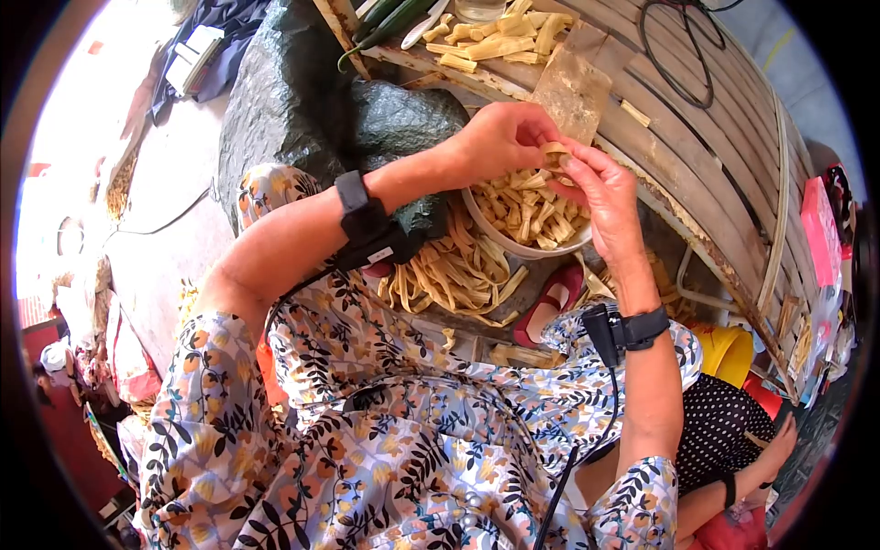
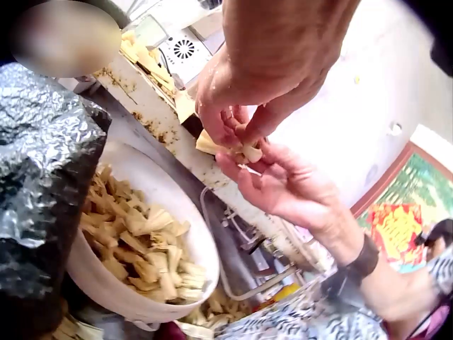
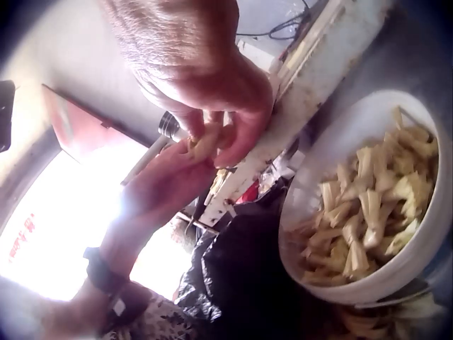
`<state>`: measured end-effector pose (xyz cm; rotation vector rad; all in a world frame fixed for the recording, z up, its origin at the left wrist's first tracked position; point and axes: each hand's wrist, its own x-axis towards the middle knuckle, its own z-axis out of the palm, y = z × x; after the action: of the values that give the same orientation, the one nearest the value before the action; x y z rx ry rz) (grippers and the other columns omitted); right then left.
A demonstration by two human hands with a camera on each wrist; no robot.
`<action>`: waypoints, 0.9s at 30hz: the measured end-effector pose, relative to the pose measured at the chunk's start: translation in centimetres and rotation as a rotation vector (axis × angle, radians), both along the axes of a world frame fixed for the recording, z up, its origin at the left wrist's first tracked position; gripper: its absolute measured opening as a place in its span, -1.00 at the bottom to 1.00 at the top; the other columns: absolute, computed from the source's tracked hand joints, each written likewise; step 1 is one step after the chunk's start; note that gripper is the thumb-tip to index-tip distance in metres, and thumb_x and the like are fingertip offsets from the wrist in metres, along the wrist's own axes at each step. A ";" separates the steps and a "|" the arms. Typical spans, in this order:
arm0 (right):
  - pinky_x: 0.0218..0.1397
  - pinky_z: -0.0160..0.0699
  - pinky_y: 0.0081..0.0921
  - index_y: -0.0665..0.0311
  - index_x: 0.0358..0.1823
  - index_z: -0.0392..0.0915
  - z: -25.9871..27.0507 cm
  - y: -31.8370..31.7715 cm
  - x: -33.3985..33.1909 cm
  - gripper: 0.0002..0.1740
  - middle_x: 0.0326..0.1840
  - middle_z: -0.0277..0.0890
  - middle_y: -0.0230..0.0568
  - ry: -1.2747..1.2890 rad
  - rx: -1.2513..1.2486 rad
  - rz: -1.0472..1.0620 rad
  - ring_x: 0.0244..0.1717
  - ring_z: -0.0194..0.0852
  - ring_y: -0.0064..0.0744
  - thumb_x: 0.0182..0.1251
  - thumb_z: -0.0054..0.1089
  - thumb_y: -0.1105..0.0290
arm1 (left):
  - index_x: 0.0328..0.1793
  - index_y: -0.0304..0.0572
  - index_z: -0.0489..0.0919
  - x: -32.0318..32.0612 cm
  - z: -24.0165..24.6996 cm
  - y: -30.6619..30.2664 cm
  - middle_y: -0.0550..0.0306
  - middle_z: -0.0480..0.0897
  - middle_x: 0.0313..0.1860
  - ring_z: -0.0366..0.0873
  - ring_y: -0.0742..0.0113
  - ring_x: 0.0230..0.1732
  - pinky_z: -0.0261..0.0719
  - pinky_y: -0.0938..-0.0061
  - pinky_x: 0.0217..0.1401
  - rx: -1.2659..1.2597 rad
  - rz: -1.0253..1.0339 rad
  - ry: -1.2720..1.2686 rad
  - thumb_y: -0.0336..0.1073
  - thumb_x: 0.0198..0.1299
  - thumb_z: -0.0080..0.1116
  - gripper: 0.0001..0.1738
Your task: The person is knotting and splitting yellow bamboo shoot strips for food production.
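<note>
Above a white bucket [image 1: 488, 225] of pale yellow folded pieces [image 1: 527, 206], both hands meet around one small pale yellow strip [image 1: 554, 154]. The left hand [image 1: 500, 145] pinches it from one side with thumb and fingers. From the other side the right hand [image 1: 609, 194] holds it between thumb and fingertips. In the left wrist view the piece [image 2: 250, 151] shows between the two sets of fingertips; in the right wrist view the fingers partly cover the piece [image 3: 207, 144].
A slatted table [image 1: 678, 137] with a rusty edge carries more yellow pieces [image 1: 500, 41], green cucumbers [image 1: 394, 20] and a black cable [image 1: 694, 73]. Dark plastic [image 1: 403, 115] stands left of the bucket. Long strips [image 1: 458, 275] lie below. Another person's arm [image 1: 733, 481] shows at lower right.
</note>
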<state>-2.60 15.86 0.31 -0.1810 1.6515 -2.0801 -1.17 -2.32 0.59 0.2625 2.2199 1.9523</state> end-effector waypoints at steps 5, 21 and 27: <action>-0.06 0.52 -0.59 0.42 0.01 0.43 -0.2 0.2 -0.2 -0.70 -0.06 0.48 -0.27 -0.006 0.016 0.089 -0.15 0.48 -0.55 0.28 -0.01 0.46 | -0.20 -0.27 0.45 0.4 -0.6 1.0 0.09 0.51 -0.39 0.51 0.36 -0.35 0.50 0.52 -0.27 -0.287 0.106 0.382 -0.54 -0.08 0.11 -0.75; -0.47 0.56 -0.61 0.26 -0.20 0.45 -0.3 -0.6 1.5 -0.69 -0.35 0.48 -0.37 -0.306 0.047 -0.004 -0.42 0.53 -0.53 0.33 -0.05 0.14 | -0.27 -0.19 0.37 2.0 0.1 0.4 0.06 0.41 -0.39 0.50 0.09 -0.33 0.49 0.36 -0.37 -0.673 -0.139 0.825 -0.43 -0.14 0.09 -0.75; -0.72 0.24 -0.66 0.37 -0.35 0.43 -0.1 -1.7 2.0 -0.62 -0.66 0.37 -0.39 0.147 0.382 -0.048 -0.73 0.33 -0.59 0.38 -0.14 0.16 | -0.36 -0.22 0.40 1.4 -0.8 0.1 0.07 0.42 -0.48 0.49 0.09 -0.50 0.47 0.33 -0.51 -0.590 -0.141 0.901 -0.41 -0.15 0.07 -0.83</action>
<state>-0.60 14.16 0.24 -0.1712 2.1237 -1.7755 0.20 -2.26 -0.22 1.3573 3.0306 1.0950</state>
